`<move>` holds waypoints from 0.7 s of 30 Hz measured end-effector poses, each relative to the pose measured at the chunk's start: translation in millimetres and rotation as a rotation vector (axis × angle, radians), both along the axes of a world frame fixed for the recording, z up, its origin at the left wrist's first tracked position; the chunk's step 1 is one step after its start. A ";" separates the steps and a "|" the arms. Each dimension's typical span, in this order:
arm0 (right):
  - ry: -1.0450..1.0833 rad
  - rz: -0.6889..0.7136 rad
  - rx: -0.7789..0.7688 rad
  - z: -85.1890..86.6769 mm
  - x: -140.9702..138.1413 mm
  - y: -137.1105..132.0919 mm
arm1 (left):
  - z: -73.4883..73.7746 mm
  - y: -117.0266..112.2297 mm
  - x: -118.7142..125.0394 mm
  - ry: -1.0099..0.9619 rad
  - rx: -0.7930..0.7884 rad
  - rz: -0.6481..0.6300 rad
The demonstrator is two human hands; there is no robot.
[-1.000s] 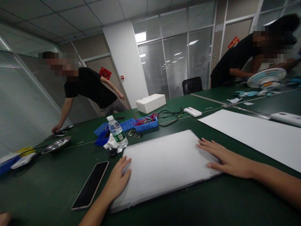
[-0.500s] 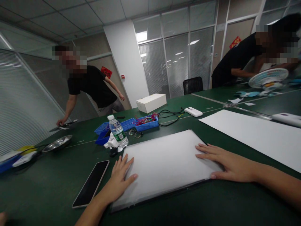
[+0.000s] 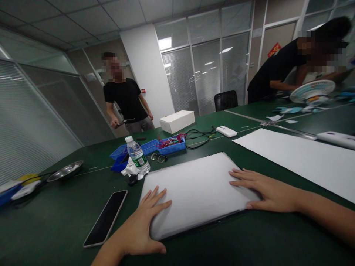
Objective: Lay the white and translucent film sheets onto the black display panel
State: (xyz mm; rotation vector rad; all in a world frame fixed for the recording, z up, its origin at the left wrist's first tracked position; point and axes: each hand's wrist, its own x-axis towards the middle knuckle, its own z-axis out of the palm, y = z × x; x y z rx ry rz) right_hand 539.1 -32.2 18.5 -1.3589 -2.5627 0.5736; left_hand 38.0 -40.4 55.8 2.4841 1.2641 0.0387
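In front of me on the green table lies a flat white rectangular panel (image 3: 194, 188) with a thin dark edge. My left hand (image 3: 144, 221) spreads over its left side, fingers on the white surface and thumb just off the near left corner. At the right edge rests my right hand (image 3: 266, 192), fingers apart and flat on the panel, thumb by the near right corner. Neither hand grasps anything. A phone (image 3: 105, 218) with a dark screen lies left of my left hand. Beyond the panel's far left corner stand a water bottle (image 3: 138, 155) and folded glasses (image 3: 159, 157).
Blue trays with wires (image 3: 171, 146) and a white box (image 3: 177, 122) sit farther back. A large white sheet (image 3: 299, 159) lies on the right, a metal dish (image 3: 65, 171) on the left. One person (image 3: 124, 99) stands across the table; another bends over a fan (image 3: 313, 91).
My left hand has slid nearer and further onto the panel, its thumb now below the near corner. My right hand stays put. The person at the left has straightened, holding a dark object.
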 end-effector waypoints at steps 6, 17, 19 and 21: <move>-0.037 0.014 -0.011 1.8 1.2 1.5 | -0.5 2.6 -5.5 0.033 -0.001 0.036; -0.064 -0.086 0.211 -10.9 30.3 21.0 | -13.2 10.6 -19.2 -0.004 0.024 -0.020; -0.148 -0.288 0.325 -15.6 53.7 33.6 | -16.8 13.3 -24.3 -0.055 0.083 -0.023; -0.226 -0.533 0.391 -21.0 81.1 45.3 | -21.2 16.1 -28.2 -0.093 0.172 0.007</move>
